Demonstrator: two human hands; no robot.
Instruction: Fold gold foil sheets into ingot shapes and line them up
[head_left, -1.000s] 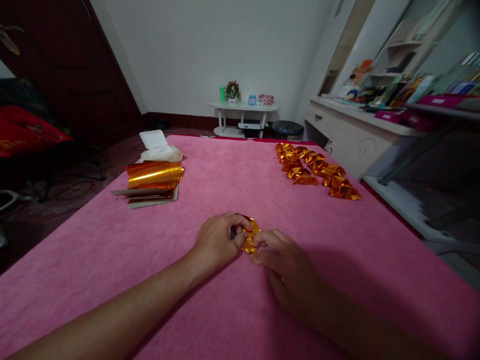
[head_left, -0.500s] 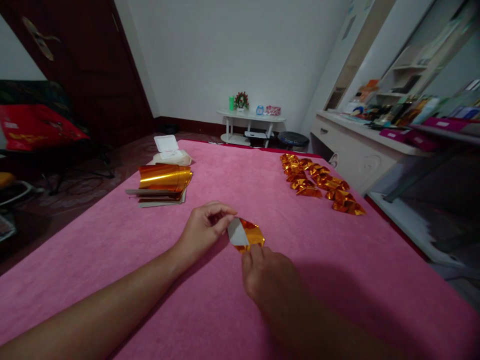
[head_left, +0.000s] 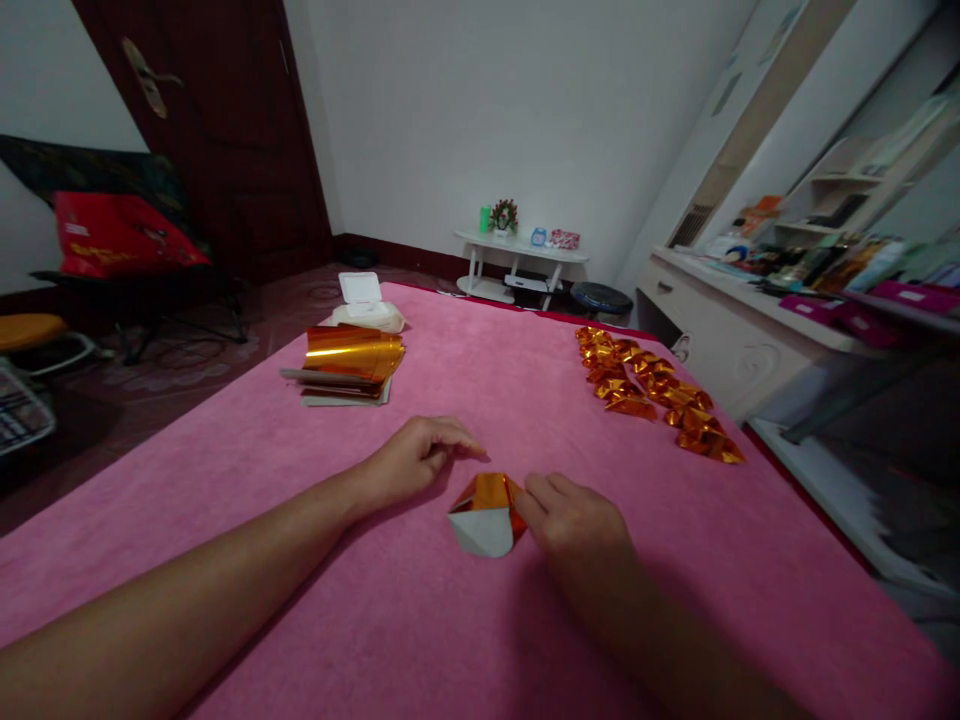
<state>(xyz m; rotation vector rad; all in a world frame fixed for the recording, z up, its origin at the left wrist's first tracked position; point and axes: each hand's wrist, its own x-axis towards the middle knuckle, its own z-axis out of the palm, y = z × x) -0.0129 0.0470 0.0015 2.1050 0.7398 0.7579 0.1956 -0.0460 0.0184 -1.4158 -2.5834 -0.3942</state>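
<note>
A partly folded sheet of gold foil paper (head_left: 491,492) lies in front of me on the pink cloth (head_left: 390,620), gold on one face and grey-white on the other. At its right edge, my right hand (head_left: 576,520) pinches the paper between thumb and fingers. My left hand (head_left: 424,455) rests on the cloth just above and left of the sheet, apart from it, with fingers stretched out and nothing in them. To the far left sits a stack of gold foil sheets (head_left: 352,350). Folded gold foil pieces (head_left: 660,385) lie in rows at the right.
Behind the foil stack is a white packet with its lid raised (head_left: 361,290). A low white table (head_left: 517,245) stands by the wall, with a dark round stool (head_left: 601,298) beside it. Along the right runs a cluttered white dresser (head_left: 739,320). A red bag (head_left: 124,235) sits at left.
The foil paper has turned, its grey-white part now facing me, and lies slightly closer. My left hand has let go of it. My right hand has shifted to its right edge. The view has shifted.
</note>
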